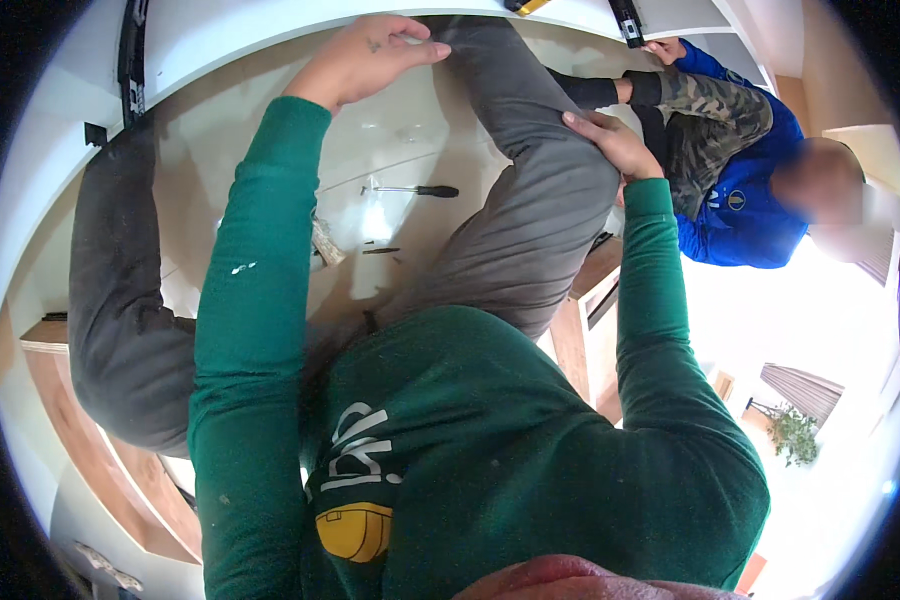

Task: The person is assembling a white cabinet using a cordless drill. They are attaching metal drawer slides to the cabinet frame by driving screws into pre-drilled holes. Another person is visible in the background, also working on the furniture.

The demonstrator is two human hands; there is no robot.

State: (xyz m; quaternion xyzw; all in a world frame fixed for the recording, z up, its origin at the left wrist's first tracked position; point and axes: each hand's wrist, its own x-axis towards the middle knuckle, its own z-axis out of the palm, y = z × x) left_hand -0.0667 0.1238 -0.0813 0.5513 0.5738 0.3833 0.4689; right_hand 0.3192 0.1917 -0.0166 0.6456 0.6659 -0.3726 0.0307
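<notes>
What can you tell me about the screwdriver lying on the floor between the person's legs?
The screwdriver lies flat on the glossy pale floor, roughly level across the picture. It has a thin, shiny metal shaft pointing to the person's left and a dark, thicker handle on the right end. Nothing touches it: the left hand is above it near the grey trouser leg, and the right hand rests on that leg. A few small bits lie on the floor below it.
</notes>
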